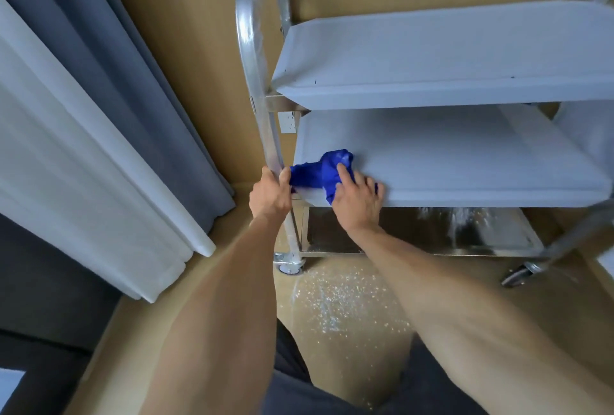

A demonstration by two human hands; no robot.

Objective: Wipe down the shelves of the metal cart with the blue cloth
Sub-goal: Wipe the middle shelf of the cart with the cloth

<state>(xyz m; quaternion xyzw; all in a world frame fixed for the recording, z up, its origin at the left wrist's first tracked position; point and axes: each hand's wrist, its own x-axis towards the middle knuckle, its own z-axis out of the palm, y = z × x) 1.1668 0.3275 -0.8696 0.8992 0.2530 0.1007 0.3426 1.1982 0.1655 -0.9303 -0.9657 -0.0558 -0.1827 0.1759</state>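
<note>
A: Blue cloth (pixel 327 172) bunched at the near left corner of the cart's middle shelf (pixel 465 162). Right hand (pixel 357 197) presses it down, fingers spread, nearly flat. Left hand (pixel 270 193) clenched round the left upright post (pixel 273 148).

B: Risks?

A: Cart stands on casters (pixel 292 266); a hard stroke could roll it if the left grip slackens. The cloth overhangs the near edge and could slip off. Top shelf (pixel 448 52) looks low overhead, so knuckles may knock it.

Curtained room (pixel 99 98), wooden floor (pixel 349 308)
</note>
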